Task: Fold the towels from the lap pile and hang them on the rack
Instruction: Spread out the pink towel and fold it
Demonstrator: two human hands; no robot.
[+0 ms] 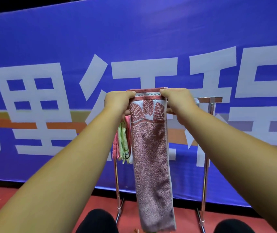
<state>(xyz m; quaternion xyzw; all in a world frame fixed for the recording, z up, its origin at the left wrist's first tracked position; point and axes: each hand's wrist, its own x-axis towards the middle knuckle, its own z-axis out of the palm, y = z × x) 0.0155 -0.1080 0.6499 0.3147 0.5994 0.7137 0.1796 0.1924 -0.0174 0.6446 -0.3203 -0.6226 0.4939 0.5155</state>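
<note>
While level with the top of the rack (208, 99), pinches the pink towel (151, 157) by its two top corners, left hand (119, 101) and right hand (176, 100) curled on the hem, likely to keep the long fold flat. Holds it just in front, beside towels already hung (123, 143).

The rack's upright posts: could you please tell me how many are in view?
2. The left post stands just left of the held pink towel; the right post stands further right. The towel may hide others.
</note>
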